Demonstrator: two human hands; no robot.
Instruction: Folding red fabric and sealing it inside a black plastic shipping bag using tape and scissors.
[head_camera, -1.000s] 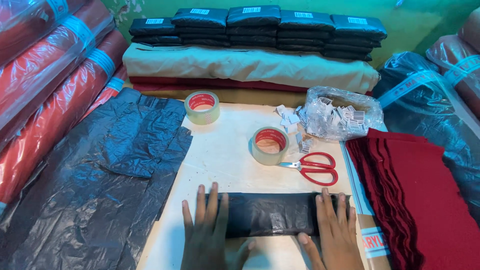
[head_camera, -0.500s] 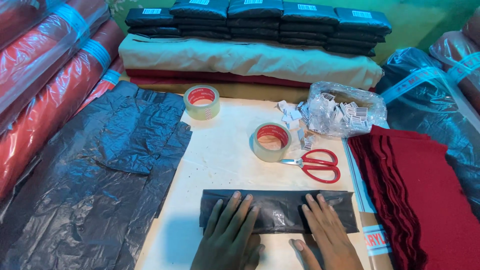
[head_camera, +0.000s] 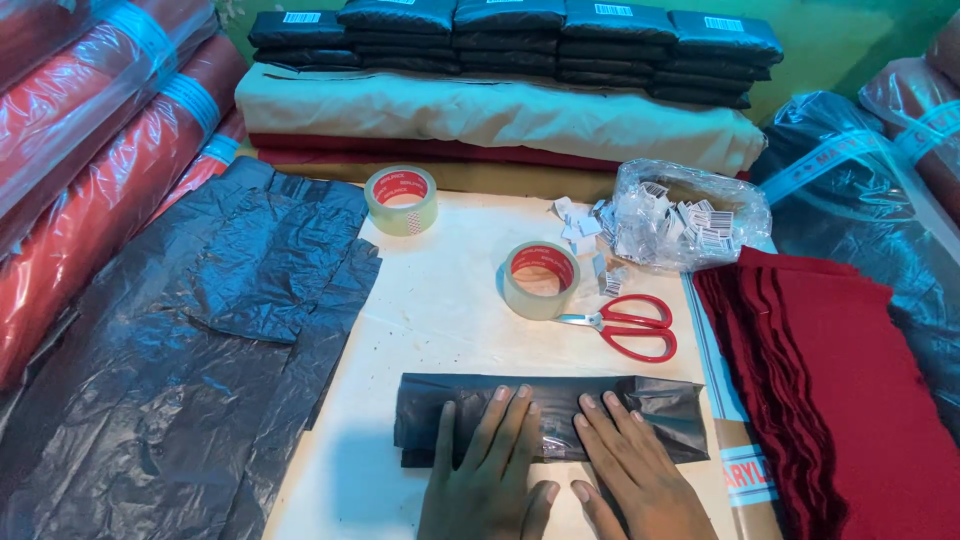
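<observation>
A flat parcel wrapped in black plastic lies across the near part of the pale table. Both my hands rest flat on it with fingers spread. My left hand presses its middle left, and my right hand presses just right of that, the two almost touching. Neither hand grips anything. A shiny strip, apparently clear tape, shows on the wrap between the hands.
Two rolls of clear tape and red-handled scissors lie beyond the parcel. A clear bag of small labels sits behind them. Black plastic bags spread at left, folded dark red cloth at right, stacked fabric and black parcels behind.
The parcel and my hands now sit higher in view as the camera tilted down. My hands slid toward the parcel's middle and closer together.
</observation>
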